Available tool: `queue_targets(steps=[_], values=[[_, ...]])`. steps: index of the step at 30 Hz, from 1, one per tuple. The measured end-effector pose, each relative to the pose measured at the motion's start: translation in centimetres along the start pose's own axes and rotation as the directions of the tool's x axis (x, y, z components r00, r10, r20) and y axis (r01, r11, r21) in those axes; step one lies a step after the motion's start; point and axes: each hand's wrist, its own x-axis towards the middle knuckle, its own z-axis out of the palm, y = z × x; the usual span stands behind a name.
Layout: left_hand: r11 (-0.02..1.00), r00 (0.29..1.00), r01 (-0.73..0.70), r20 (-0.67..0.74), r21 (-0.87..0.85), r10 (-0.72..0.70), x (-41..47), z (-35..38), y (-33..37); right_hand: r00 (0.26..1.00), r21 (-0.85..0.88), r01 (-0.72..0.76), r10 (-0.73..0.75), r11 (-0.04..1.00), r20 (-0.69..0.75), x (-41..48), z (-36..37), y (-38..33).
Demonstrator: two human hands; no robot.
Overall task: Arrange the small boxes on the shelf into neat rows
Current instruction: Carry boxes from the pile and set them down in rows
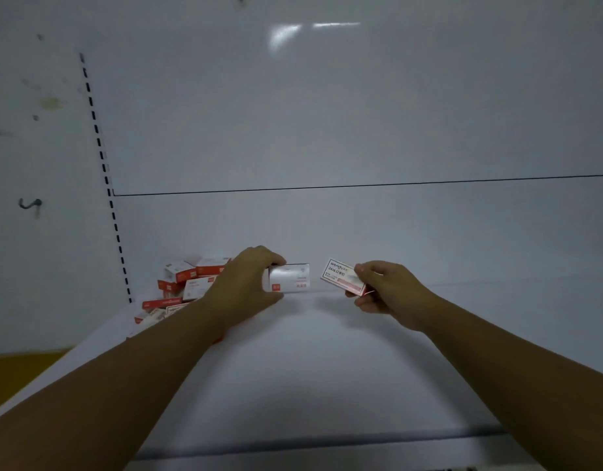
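A messy pile of boxes [181, 287] lies at the far left of the shelf [327, 368], at about 9 o'clock from the left hand [245, 283]. They are red and white and point every way, so they likely wait to be sorted.

The left hand pinches the left end of one white box [290, 277], fingers curled on top, thumb under. The box stands level near the back wall [327, 113], I think to start a row. I cannot tell if it touches the shelf. It has a small red square, but the words are too small to read.

At 3 o'clock from it, close but not touching, is a tilted box [342, 277]. The right hand [385, 287] grips its right end with curled fingers, up in the air, likely ready to go next. It reads "wengu" and "24/6".
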Motion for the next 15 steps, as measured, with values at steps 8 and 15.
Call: queue_targets(steps=[8,15], values=[[0.995,0.993,0.095,0.068,0.0,-0.095,0.9,1.7,4.1,1.0,0.039,0.023,-0.023,0.999,0.008,-0.9,-4.0,-0.1],[0.978,0.978,0.203,0.049,-0.037,-0.201,1.1,3.6,4.7,0.994,0.017,0.097,-0.096,0.995,-0.052,-0.2,-5.3,0.2]])
